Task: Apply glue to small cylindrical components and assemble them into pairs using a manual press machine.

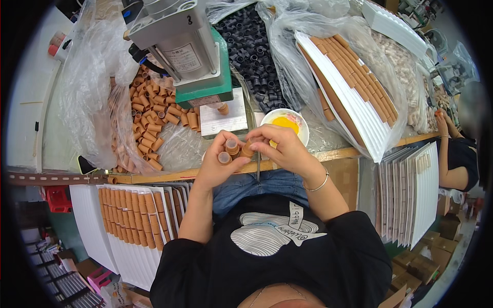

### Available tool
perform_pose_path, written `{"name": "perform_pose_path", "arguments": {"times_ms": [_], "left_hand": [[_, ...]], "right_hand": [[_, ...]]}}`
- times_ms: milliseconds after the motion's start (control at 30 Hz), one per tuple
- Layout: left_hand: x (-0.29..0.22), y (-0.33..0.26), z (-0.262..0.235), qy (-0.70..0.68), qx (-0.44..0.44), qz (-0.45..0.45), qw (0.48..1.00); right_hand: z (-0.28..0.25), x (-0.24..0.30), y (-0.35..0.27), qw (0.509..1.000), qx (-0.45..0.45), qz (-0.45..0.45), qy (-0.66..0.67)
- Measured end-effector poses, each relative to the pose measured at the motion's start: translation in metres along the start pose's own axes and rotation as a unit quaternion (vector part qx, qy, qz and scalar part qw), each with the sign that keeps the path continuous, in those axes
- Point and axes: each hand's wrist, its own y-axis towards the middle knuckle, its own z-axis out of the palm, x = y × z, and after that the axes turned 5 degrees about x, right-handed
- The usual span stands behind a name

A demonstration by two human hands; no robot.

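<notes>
My left hand is closed around small tan tubes with pale ends, held in front of my lap at the bench edge. My right hand pinches another tan tube between thumb and fingers, right beside the ones in my left hand. Just beyond my hands is a bench press with a grey cylinder and a green head. Under the head, one tan tube stands on its metal plate. Close to my right hand sits a white bowl containing something yellow.
Loose tan tubes lie in plastic left of the press; black ring-shaped parts are heaped behind. A white tray of tan tubes leans at right. More trays stand below the bench. Another person's hand is far right.
</notes>
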Motion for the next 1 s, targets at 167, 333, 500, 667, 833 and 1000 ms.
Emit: {"name": "perform_pose_path", "arguments": {"times_ms": [167,333,500,667,833,1000], "left_hand": [[0.005,0.01,0.028,0.165,-0.099,0.032,0.981],[0.003,0.001,0.031,0.325,-0.195,0.154,0.913],[0.019,-0.008,0.024,0.365,-0.183,0.202,0.89],[-0.042,-0.059,-0.006,0.262,-0.205,-0.042,0.942],[-0.109,-0.201,-0.068,0.367,-0.428,-0.204,0.8],[-0.12,-0.331,-0.072,0.375,-0.427,-0.344,0.748]], "right_hand": [[0.003,-0.005,-0.001,0.991,-0.11,0.038,-0.07],[0.017,-0.006,0.006,0.977,-0.142,0.056,-0.152],[0.025,-0.008,0.016,0.951,-0.123,0.071,-0.274],[-0.027,-0.061,0.031,0.965,-0.088,0.098,-0.226],[-0.06,-0.097,0.079,0.888,-0.073,0.065,-0.45],[-0.07,-0.123,0.098,0.863,-0.017,0.08,-0.498]]}}
